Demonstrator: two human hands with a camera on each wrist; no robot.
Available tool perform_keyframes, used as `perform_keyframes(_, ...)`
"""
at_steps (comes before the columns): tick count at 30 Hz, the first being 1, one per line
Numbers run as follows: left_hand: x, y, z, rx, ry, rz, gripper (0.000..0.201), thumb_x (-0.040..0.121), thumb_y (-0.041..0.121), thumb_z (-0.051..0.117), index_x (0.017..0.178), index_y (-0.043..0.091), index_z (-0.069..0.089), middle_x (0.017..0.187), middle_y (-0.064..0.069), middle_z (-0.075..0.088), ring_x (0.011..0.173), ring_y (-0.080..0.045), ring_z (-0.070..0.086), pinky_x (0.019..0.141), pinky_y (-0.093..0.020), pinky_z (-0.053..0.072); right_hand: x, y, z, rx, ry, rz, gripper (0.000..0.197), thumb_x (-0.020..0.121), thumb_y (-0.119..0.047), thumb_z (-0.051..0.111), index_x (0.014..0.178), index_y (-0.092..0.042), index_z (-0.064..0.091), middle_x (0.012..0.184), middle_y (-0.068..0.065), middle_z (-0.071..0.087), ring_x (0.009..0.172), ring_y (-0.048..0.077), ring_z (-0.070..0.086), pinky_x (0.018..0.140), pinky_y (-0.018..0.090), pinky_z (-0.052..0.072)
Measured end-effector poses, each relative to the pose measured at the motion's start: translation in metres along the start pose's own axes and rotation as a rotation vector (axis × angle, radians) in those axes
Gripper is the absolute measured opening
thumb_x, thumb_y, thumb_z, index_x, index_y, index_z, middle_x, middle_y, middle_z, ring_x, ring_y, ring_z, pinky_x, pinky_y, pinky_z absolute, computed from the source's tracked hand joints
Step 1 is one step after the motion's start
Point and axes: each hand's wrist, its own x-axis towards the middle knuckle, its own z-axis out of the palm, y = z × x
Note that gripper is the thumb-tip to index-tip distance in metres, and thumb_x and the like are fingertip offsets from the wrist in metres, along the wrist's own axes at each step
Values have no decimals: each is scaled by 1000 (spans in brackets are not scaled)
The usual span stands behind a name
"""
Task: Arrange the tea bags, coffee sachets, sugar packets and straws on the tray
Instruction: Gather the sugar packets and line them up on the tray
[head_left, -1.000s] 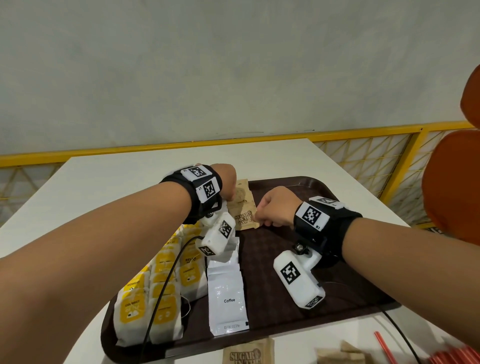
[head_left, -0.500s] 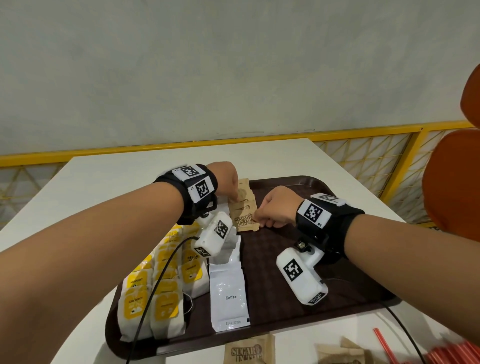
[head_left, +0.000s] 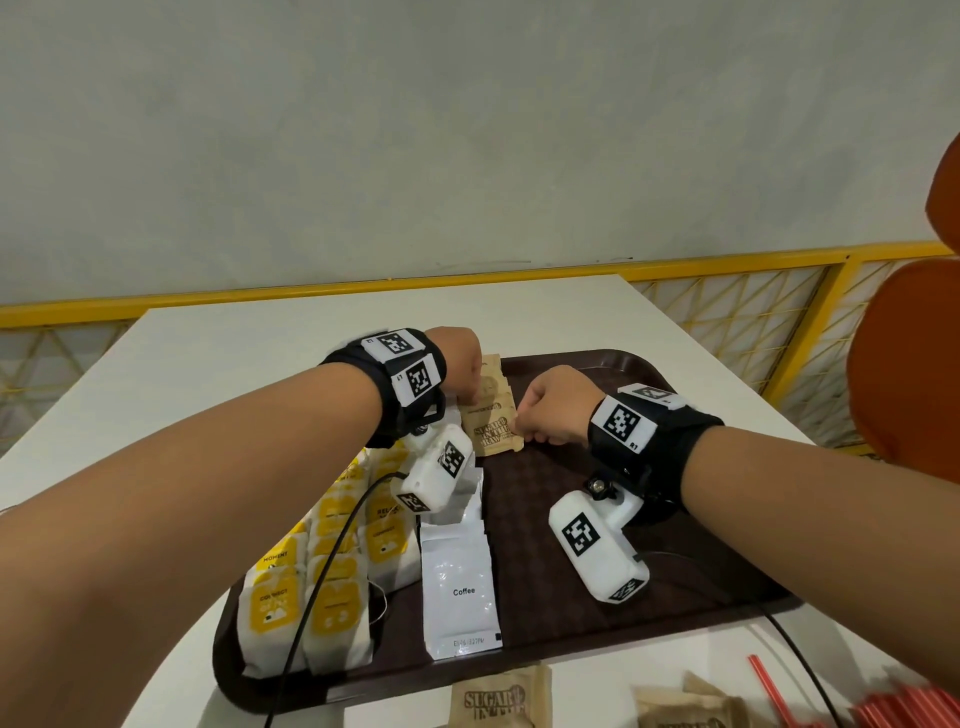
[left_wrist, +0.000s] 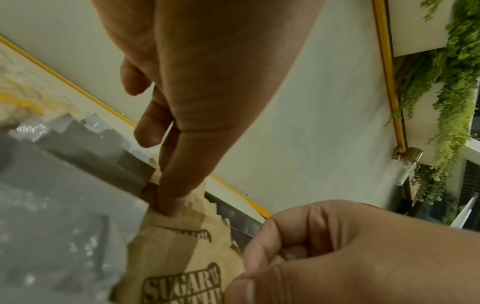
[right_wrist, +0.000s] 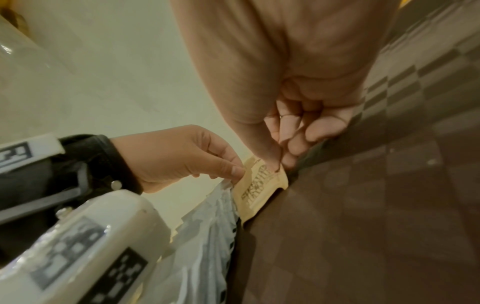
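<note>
A dark brown tray (head_left: 597, 359) lies on the white table. On it are yellow-labelled tea bags (head_left: 332, 571) at the left, white coffee sachets (head_left: 462, 587) in a row beside them, and overlapping brown sugar packets (head_left: 491, 421) at the far middle. My left hand (head_left: 467, 400) pinches the left edge of the front sugar packet (left_wrist: 182, 267) between thumb and finger. Its right edge is pinched by my right hand (head_left: 519, 428), the other fingers curled. The right wrist view shows both pinches on the packet (right_wrist: 259, 191).
Loose sugar packets (head_left: 498, 701) lie on the table in front of the tray, with more (head_left: 685, 712) to the right. Red straws (head_left: 909, 712) sit at the near right corner. An orange chair (head_left: 914, 364) stands at the right. The tray's right half (right_wrist: 363, 205) is bare.
Both hands stay pinched on the sugar packet at the far middle of the tray. Only the head view has shifted slightly.
</note>
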Motion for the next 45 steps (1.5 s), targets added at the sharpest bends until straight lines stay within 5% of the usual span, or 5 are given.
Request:
perform_keyframes(20,-6,-18,1,-157,51,12,6,85,20,70,88,16,73,83,6,64,76,-7,54,71,-22,44,-2,-2,5,128,121,16,24,91,-11,56,67,-12,53,80,17,63,71,23,58,69,29,54)
perform_keyframes(24,-4,-13,5,-149,40,6,8,82,22,72,87,16,73,78,9,62,77,-9,56,71,-24,44,8,-2,7,230,240,-29,20,94,-6,48,90,-13,67,103,17,68,95,32,65,91,46,53)
perform_keyframes(31,0,-6,5,-102,38,1,15,86,19,67,96,10,74,88,1,65,81,-14,58,69,-25,44,5,-3,16,418,136,-38,45,93,14,39,138,10,39,140,25,47,114,28,56,93,21,45)
perform_keyframes(36,1,-5,7,-102,23,0,16,86,17,65,97,8,74,92,-2,67,80,-15,57,70,-26,46,1,-9,26,407,149,-34,48,87,9,40,132,-1,53,132,21,56,115,35,58,99,50,47)
perform_keyframes(45,1,-7,9,-142,41,-16,14,86,18,67,95,9,73,95,-3,69,83,-16,59,72,-26,47,-5,-2,20,436,282,-12,29,83,-1,60,107,-16,61,108,6,61,108,28,61,96,42,50)
